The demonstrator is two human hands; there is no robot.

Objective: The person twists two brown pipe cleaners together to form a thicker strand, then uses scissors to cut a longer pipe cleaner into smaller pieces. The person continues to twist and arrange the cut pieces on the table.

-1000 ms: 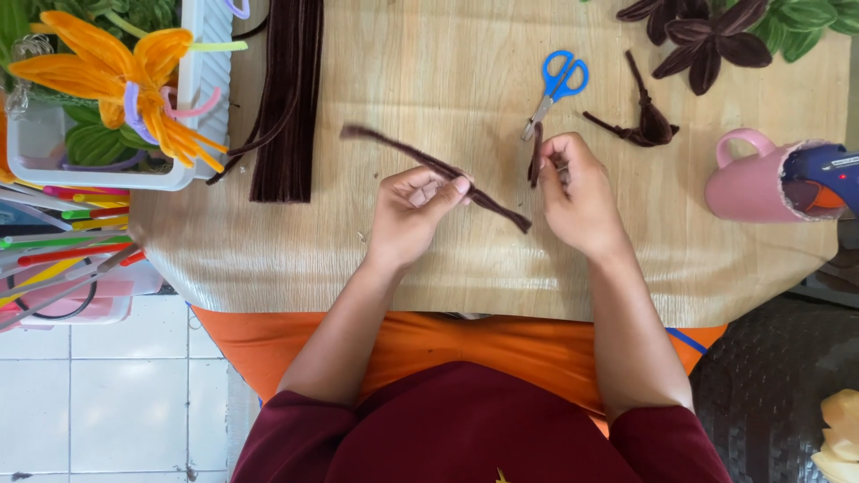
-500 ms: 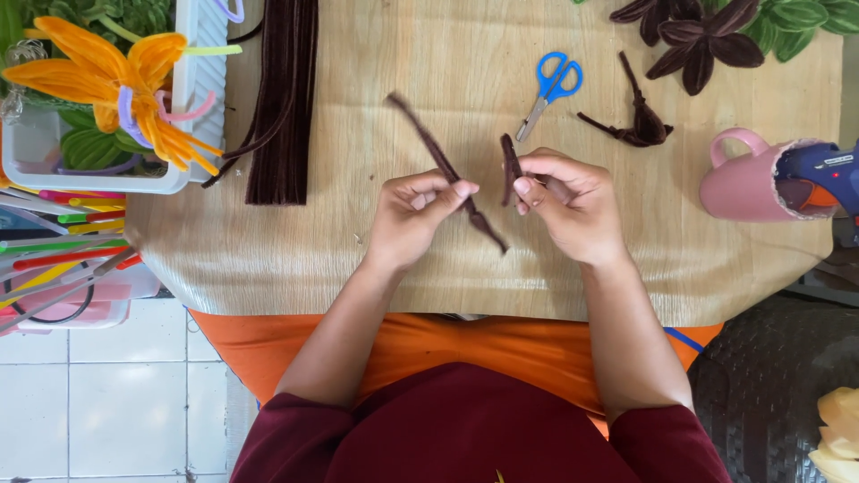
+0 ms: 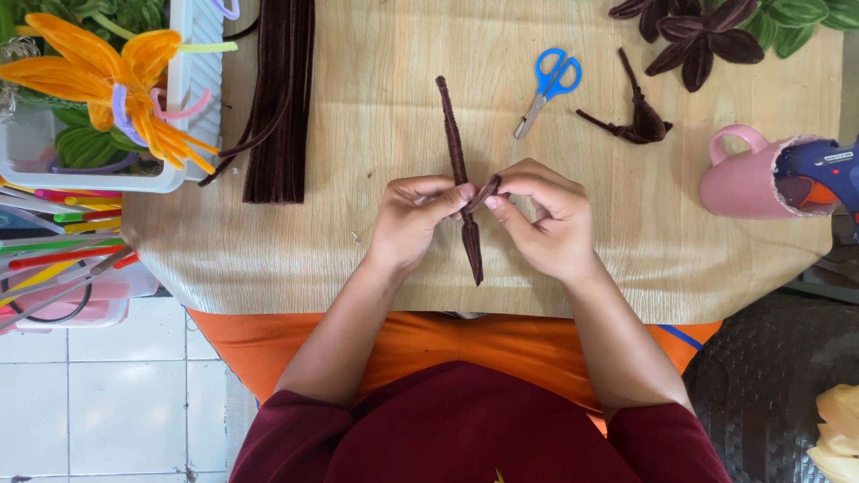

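So the brown pipe cleaner bundle (image 3: 456,152) has swung round since a second ago: it lay slanted across the wooden table (image 3: 358,224), now it points straight away from me, far end up by the blue scissors (image 3: 548,85). My left hand (image 3: 413,222) pinches its middle, my right hand (image 3: 543,219) pinches a short loose end folded against it. Looks like the wrap's getting snug.

Blue-handled metal scissors (image 3: 548,88), flat on pale wooden tabletop (image 3: 376,116), beyond right hand. Knotted dark-brown chenille scrap (image 3: 637,125), further right. Pink ceramic mug (image 3: 747,183) on its side holding blue glue gun (image 3: 828,168), far right. Bundle of straight dark-brown chenille stems (image 3: 279,98), beyond left hand. White plastic tray (image 3: 192,89) with orange chenille flower (image 3: 107,67), far left.
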